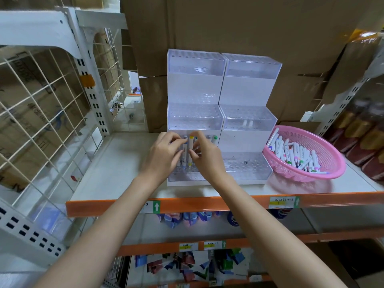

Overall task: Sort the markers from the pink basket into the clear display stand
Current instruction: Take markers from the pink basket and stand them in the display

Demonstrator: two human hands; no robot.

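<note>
A clear stepped display stand point(245, 121) stands in the middle of the shelf, built of two units side by side. A pink basket point(330, 161) full of white markers point(295, 154) sits to its right. Over the lowest left tier, my left hand point(164, 154) and my right hand point(205, 156) meet around a white marker with a yellow cap point(189, 147), held upright; both pinch it. A few more markers stand in the holes behind, one with a green cap point(214, 140). My fingers hide the lower ends of these markers.
The shelf point(116, 163) has an orange front edge with labels. A white wire grid panel point(52, 104) closes off the left side. Cardboard boxes point(228, 23) stand behind the stand. Bottles point(365, 132) line the right. Packaged goods fill the lower shelves.
</note>
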